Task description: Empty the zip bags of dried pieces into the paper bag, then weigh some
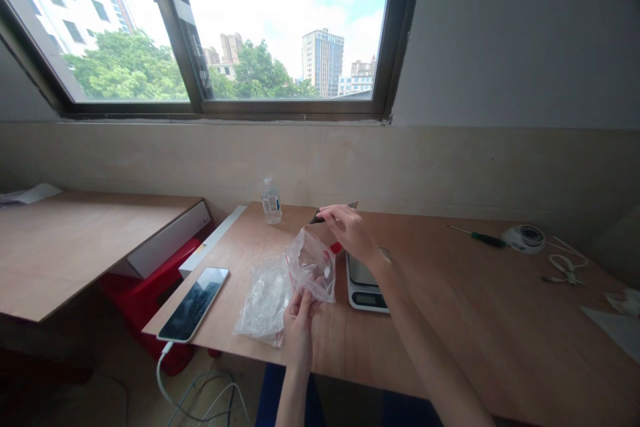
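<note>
My left hand (299, 310) pinches a small clear zip bag (313, 263) with a red edge and holds it up off the table. A small whitish spot shows in the bag. My right hand (347, 230) is above the bag's upper right, fingers bent and tips close together. What they hold, if anything, cannot be made out. Behind that hand lies a dark, flat-edged object (315, 219), mostly hidden. More clear plastic bags (265, 300) lie flat just left of my left hand. A kitchen scale (367, 299) sits under my right forearm, partly covered by it.
A phone (194, 305) with a charging cable lies at the left table edge. A clear bottle (271, 203) stands at the back. To the right are a screwdriver (485, 238), a white dome camera (524, 239) and a coiled cable (565, 268). A red stool (150, 293) stands between the tables.
</note>
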`<action>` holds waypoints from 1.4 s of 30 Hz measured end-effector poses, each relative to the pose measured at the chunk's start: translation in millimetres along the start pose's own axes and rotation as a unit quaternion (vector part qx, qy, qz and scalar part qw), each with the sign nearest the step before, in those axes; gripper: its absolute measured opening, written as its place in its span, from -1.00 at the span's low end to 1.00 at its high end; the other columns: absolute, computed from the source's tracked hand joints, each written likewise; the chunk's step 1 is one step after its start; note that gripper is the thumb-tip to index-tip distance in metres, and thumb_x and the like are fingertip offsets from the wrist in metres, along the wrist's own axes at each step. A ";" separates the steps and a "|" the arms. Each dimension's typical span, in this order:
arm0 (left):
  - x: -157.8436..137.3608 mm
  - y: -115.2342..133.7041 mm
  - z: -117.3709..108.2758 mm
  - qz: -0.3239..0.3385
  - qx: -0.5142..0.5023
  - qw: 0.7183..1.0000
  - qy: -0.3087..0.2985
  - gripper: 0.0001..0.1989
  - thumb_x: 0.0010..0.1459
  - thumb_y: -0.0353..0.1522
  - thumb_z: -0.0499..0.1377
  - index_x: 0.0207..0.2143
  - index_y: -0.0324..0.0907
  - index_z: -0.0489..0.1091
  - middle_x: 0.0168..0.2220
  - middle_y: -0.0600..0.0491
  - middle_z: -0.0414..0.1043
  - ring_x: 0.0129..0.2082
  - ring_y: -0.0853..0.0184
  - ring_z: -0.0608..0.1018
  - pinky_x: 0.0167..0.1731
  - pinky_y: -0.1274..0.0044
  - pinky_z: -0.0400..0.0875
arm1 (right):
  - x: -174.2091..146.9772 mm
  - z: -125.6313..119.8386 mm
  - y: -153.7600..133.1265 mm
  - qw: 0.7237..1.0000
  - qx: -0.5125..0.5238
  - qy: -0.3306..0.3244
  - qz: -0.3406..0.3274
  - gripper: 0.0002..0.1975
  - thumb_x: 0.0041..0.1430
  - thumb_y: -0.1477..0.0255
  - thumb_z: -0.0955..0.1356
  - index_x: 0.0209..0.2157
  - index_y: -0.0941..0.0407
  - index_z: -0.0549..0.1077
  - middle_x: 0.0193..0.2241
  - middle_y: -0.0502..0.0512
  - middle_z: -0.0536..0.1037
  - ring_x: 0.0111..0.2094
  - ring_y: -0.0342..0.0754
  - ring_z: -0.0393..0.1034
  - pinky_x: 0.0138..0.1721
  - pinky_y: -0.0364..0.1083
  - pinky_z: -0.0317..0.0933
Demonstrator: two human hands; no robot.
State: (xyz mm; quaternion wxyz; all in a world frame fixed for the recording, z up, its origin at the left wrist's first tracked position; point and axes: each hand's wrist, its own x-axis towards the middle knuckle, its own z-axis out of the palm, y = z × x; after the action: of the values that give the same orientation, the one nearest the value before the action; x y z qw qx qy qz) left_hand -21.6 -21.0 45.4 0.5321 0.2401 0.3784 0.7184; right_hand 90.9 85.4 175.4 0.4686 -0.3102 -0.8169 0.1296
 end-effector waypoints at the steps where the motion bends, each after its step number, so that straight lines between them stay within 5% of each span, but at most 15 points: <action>1: -0.1 0.2 0.2 0.000 0.004 1.000 -0.004 -0.61 0.00 -0.24 0.24 -0.09 -0.17 0.45 -0.06 -0.07 0.48 0.03 0.17 0.43 -0.02 0.44 0.34 | -6.9 -2.0 -5.8 0.999 0.017 0.025 0.012 -0.70 0.30 0.31 0.14 -0.30 0.07 0.46 -0.24 0.09 0.52 -0.14 -0.03 0.37 -0.04 -0.03 0.16; 5: -1.5 0.2 1.7 0.010 0.051 0.998 -0.029 -0.62 0.00 -0.26 0.25 -0.09 -0.16 0.45 -0.07 -0.06 0.48 -0.02 0.18 0.47 -0.04 0.44 0.34 | -43.8 -2.6 -21.9 0.991 0.071 0.021 0.115 -0.69 0.25 0.21 0.18 -0.12 0.06 0.37 -0.09 0.14 0.44 -0.05 -0.01 0.32 -0.05 -0.03 0.21; 8: -4.4 0.7 4.8 0.025 0.097 0.993 -0.059 -0.66 0.01 -0.28 0.25 -0.13 -0.16 0.47 -0.08 -0.05 0.49 -0.03 0.18 0.47 -0.02 0.44 0.31 | -66.3 1.6 -17.2 0.968 0.116 -0.031 0.222 -0.40 0.09 0.13 0.32 0.11 0.06 0.15 0.09 0.21 0.29 0.05 0.04 0.25 0.02 0.03 0.18; 12: -6.2 4.1 6.6 0.029 0.122 0.990 -0.068 -0.65 0.00 -0.25 0.25 -0.14 -0.17 0.48 -0.10 -0.05 0.50 -0.04 0.16 0.47 -0.02 0.43 0.30 | -76.9 3.8 3.9 0.910 0.240 -0.061 0.333 -0.55 0.06 0.10 0.31 -0.16 0.16 0.37 -0.20 0.18 0.49 -0.18 0.03 0.40 -0.19 -0.02 0.29; 16: -1.3 7.1 -0.6 0.043 0.163 0.980 -0.107 -0.72 0.02 -0.25 0.23 -0.21 -0.18 0.51 -0.17 -0.06 0.53 -0.10 0.17 0.50 -0.06 0.45 0.33 | -78.1 -0.4 19.4 0.884 0.296 0.042 0.361 -0.63 0.00 0.10 0.34 -0.40 0.14 0.41 -0.47 0.05 0.47 -0.43 -0.05 0.38 -0.41 -0.09 0.28; 18: 2.0 7.5 -5.4 0.048 0.186 0.974 -0.118 -0.74 0.02 -0.25 0.23 -0.24 -0.19 0.52 -0.22 -0.06 0.54 -0.14 0.18 0.52 -0.09 0.46 0.36 | -80.4 -3.1 20.6 0.871 0.313 0.087 0.368 -0.65 -0.03 0.12 0.37 -0.37 0.13 0.42 -0.42 0.06 0.49 -0.40 -0.04 0.38 -0.40 -0.10 0.28; 22: 4.7 5.7 -8.7 0.070 0.235 0.965 -0.090 -0.75 0.02 -0.23 0.22 -0.27 -0.17 0.52 -0.26 -0.04 0.55 -0.20 0.18 0.54 -0.19 0.48 0.41 | -92.1 -3.5 12.2 0.837 0.382 0.075 0.385 -0.53 0.09 0.05 0.23 -0.13 0.11 0.37 -0.18 0.18 0.50 -0.23 0.08 0.42 -0.31 -0.01 0.32; 25: 1.8 3.2 -7.0 0.081 0.279 0.952 -0.093 -0.76 0.05 -0.25 0.19 -0.26 -0.16 0.51 -0.22 -0.04 0.54 -0.16 0.18 0.53 -0.13 0.46 0.39 | -102.5 4.5 4.9 0.853 0.333 0.121 0.383 -0.47 0.15 0.00 0.13 -0.04 0.08 0.30 -0.08 0.20 0.45 -0.13 0.08 0.39 -0.19 0.01 0.30; 29: -4.9 3.8 -9.3 0.073 0.301 0.940 -0.145 -0.68 0.05 -0.30 0.17 -0.11 -0.13 0.47 -0.06 -0.03 0.47 0.01 0.15 0.44 0.05 0.37 0.26 | -109.2 21.0 3.0 0.885 0.215 0.188 0.367 -0.59 0.11 0.04 0.24 -0.23 0.10 0.34 -0.28 0.14 0.50 -0.28 0.02 0.40 -0.25 -0.05 0.27; 34: -4.3 16.6 -11.9 0.011 0.227 0.969 -0.100 -0.56 0.04 -0.19 0.14 -0.01 -0.10 0.40 0.08 0.00 0.35 0.13 0.14 0.32 0.12 0.32 0.16 | -113.1 36.9 -0.3 0.913 0.155 0.203 0.320 -0.66 0.19 0.13 0.19 -0.34 0.12 0.37 -0.41 0.07 0.49 -0.37 -0.05 0.38 -0.30 -0.13 0.22; 39: 2.9 21.7 -7.8 0.010 0.265 0.964 -0.018 -0.53 -0.01 -0.04 0.15 -0.23 -0.24 0.50 -0.24 -0.07 0.53 -0.18 0.17 0.51 -0.20 0.45 0.40 | -124.1 55.3 -5.8 0.950 0.130 0.100 0.266 -0.68 0.27 0.22 0.14 -0.35 0.11 0.39 -0.47 0.01 0.47 -0.46 -0.11 0.36 -0.39 -0.19 0.18; 42: 0.8 19.9 -7.6 0.048 0.296 0.954 0.015 -0.54 0.00 -0.03 0.14 -0.30 -0.24 0.48 -0.47 0.03 0.46 -0.53 0.35 0.46 -0.57 0.59 0.33 | -128.1 67.0 -3.6 0.951 0.099 0.100 0.274 -0.66 0.28 0.22 0.12 -0.37 0.11 0.38 -0.57 -0.03 0.40 -0.57 -0.14 0.29 -0.47 -0.19 0.13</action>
State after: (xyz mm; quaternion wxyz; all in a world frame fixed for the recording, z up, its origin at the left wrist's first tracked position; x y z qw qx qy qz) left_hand -39.1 -25.3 56.7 0.3963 0.3937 0.5704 0.6022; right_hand 80.1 7.5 54.1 0.5226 -0.4854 -0.6326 0.3018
